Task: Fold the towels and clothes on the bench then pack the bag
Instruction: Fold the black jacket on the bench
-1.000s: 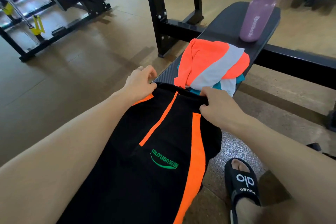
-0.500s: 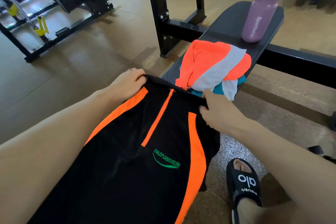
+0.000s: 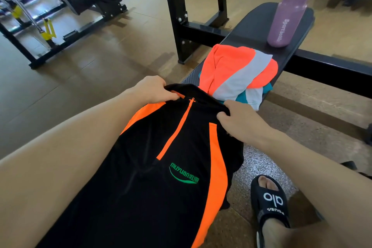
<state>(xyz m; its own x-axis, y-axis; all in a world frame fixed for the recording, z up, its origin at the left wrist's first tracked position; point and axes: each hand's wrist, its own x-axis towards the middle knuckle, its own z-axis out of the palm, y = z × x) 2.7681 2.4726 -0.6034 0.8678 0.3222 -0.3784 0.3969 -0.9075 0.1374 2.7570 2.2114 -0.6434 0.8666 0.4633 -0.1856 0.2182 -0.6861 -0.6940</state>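
A gym floor of brown tiles (image 3: 84, 70) carries black weight racks (image 3: 177, 6), and across it runs a black padded bench (image 3: 255, 26) bearing a purple sports bottle (image 3: 289, 10) at its far end and a crumpled orange, grey and teal garment (image 3: 237, 70) in the middle. Nearest the camera, a black zip-neck top (image 3: 161, 167) with orange panels and a green logo lies lengthwise along the bench. The left hand (image 3: 151, 90) grips its collar with curled fingers, the right hand (image 3: 239, 123) pinches the collar's other side, and a foot in a black slide sandal (image 3: 269, 203) rests on the floor.
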